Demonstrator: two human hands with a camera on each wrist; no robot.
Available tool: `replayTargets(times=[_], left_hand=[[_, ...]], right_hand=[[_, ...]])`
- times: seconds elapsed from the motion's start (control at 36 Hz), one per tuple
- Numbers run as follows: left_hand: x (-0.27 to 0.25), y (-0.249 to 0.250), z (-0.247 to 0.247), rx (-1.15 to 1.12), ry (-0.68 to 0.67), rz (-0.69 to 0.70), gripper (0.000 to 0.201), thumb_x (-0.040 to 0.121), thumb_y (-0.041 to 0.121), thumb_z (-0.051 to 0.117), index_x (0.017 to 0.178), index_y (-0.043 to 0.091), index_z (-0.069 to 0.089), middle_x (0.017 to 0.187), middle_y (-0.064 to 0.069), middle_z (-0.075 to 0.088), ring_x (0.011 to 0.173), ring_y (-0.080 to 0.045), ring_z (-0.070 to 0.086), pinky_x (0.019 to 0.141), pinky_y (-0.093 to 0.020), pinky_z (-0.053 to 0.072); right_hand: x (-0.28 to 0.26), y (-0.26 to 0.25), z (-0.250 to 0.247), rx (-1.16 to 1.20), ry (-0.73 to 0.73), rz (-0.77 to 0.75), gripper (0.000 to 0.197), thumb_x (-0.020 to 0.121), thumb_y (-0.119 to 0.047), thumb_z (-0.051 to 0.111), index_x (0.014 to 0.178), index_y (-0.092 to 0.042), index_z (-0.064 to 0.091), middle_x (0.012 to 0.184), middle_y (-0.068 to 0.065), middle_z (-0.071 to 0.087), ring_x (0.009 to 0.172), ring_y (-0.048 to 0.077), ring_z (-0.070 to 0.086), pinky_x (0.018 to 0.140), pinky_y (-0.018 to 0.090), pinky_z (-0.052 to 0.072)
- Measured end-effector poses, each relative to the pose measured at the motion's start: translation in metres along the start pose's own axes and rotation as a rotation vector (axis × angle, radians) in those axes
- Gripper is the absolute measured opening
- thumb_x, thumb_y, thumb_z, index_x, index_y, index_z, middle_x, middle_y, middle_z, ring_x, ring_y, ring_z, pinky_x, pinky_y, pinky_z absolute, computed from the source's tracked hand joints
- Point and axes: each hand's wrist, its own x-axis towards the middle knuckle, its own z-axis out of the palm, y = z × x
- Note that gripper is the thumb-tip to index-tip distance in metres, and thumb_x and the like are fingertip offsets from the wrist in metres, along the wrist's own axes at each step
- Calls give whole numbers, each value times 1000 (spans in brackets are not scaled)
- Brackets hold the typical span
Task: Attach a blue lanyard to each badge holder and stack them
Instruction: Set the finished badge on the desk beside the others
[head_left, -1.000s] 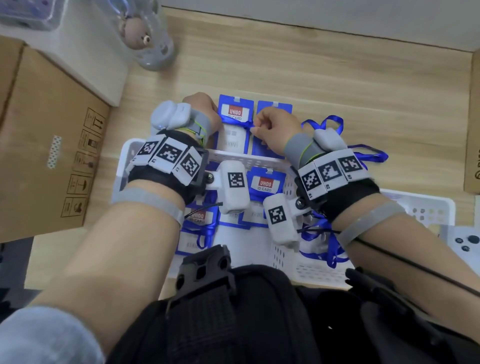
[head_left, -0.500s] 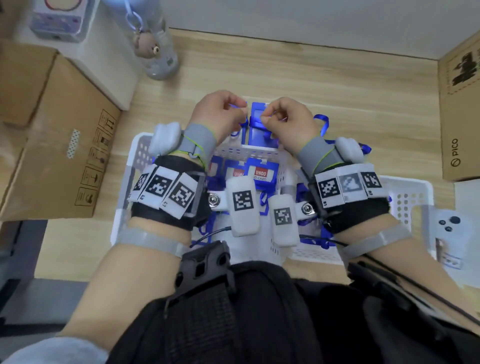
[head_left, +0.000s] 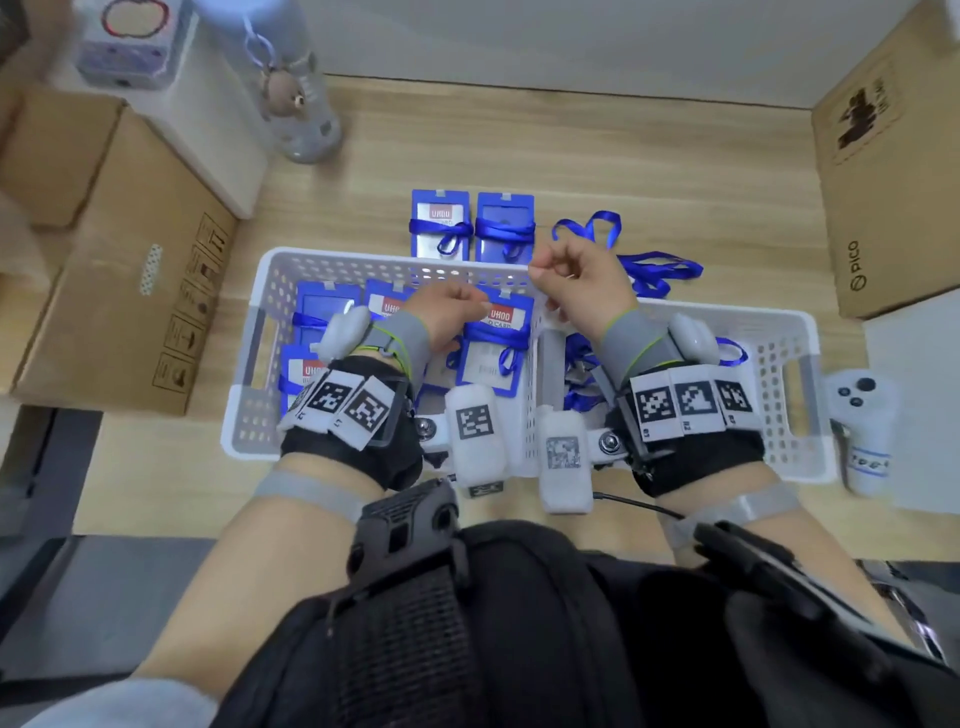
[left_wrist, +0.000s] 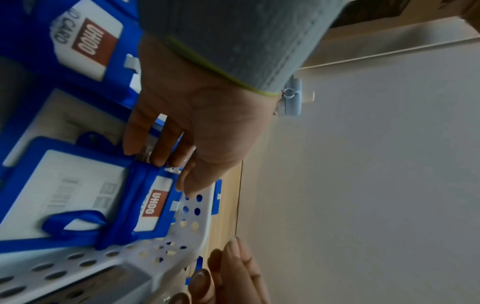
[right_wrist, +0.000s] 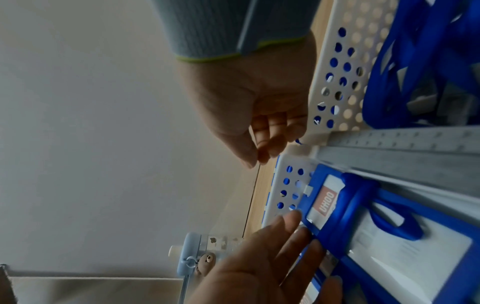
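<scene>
Two badges (head_left: 440, 223) sit past the basket (head_left: 363, 258). Left hand (head_left: 449, 317) touches the next badge (head_left: 488, 364) with straightish fingers (left_wrist: 155, 148); I'd pinch its top edge. Right hand (head_left: 576, 283) is loosely curled, empty.

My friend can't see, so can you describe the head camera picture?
A person's left hand reaches into a white basket of lanyard-wrapped badge holders; the right hand hovers above its rim. Two more wrapped holders and loose blue lanyards lie on the wooden table behind.

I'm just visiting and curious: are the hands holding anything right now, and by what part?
Nothing is clearly held. Fingertips of the left hand touch the top edge of a wrapped badge holder; the right hand is empty.
</scene>
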Motion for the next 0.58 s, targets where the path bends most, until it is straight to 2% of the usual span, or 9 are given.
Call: replayTargets(times=[0.08, 0.17, 0.22, 0.28, 0.36, 0.44, 0.5, 0.58], left_hand=[[-2, -2, 3, -26, 6, -2, 9, 91, 18, 56, 100, 19, 56, 79, 7, 52, 72, -6, 47, 60, -16, 40], [-5, -3, 5, -62, 4, -10, 4, 89, 14, 59, 88, 18, 57, 75, 4, 52, 66, -6, 46, 51, -11, 42], [-6, -6, 7, -81, 7, -15, 10, 88, 12, 60, 82, 18, 56, 74, 3, 52, 66, -6, 47, 52, -11, 42], [-8, -9, 9, -99, 14, -15, 7, 87, 11, 62, 91, 15, 59, 77, 3, 54, 68, -6, 47, 57, -14, 41], [-10, -11, 10, -112, 4, 7, 21, 88, 9, 61, 109, 9, 60, 88, -1, 58, 74, -7, 51, 60, -13, 43], [-14, -10, 11, -101, -27, 3, 22, 89, 12, 59, 110, 8, 62, 104, -2, 60, 93, -12, 52, 68, -15, 43], [-17, -10, 11, -90, -32, -4, 26, 88, 14, 61, 113, 6, 63, 111, -3, 61, 98, -12, 51, 66, -14, 42], [-18, -9, 12, -59, -41, -5, 31, 88, 14, 61, 118, 8, 61, 123, -3, 60, 102, -12, 50, 66, -15, 42]], right_hand=[[-7, 1, -2, 20, -14, 13, 27, 87, -4, 57, 69, -24, 51, 61, -2, 45, 50, 7, 45, 46, 12, 39], [-14, 1, -4, 43, -18, 16, 27, 88, -3, 55, 70, -22, 50, 62, 0, 44, 47, 2, 46, 43, 8, 38], [-18, 2, -4, 51, -18, 15, 26, 88, -3, 55, 70, -21, 50, 62, -1, 44, 43, -1, 45, 43, 8, 39], [-21, 4, -4, 55, -16, 16, 26, 87, -3, 55, 70, -21, 51, 62, -1, 45, 48, 5, 46, 45, 10, 40], [-23, 6, -4, 38, -11, 22, 24, 87, -5, 56, 71, -23, 52, 63, -1, 47, 48, 6, 46, 51, 17, 43], [-24, 7, -4, 30, -13, 33, 22, 87, -6, 57, 73, -23, 53, 64, -2, 49, 42, 0, 47, 50, 17, 43], [-26, 6, -4, 36, -15, 38, 21, 87, -7, 57, 74, -22, 53, 66, -1, 50, 41, 0, 48, 48, 16, 43], [-28, 5, -4, 26, -17, 45, 18, 87, -8, 57, 77, -22, 53, 67, -1, 51, 48, 6, 50, 50, 20, 43]])
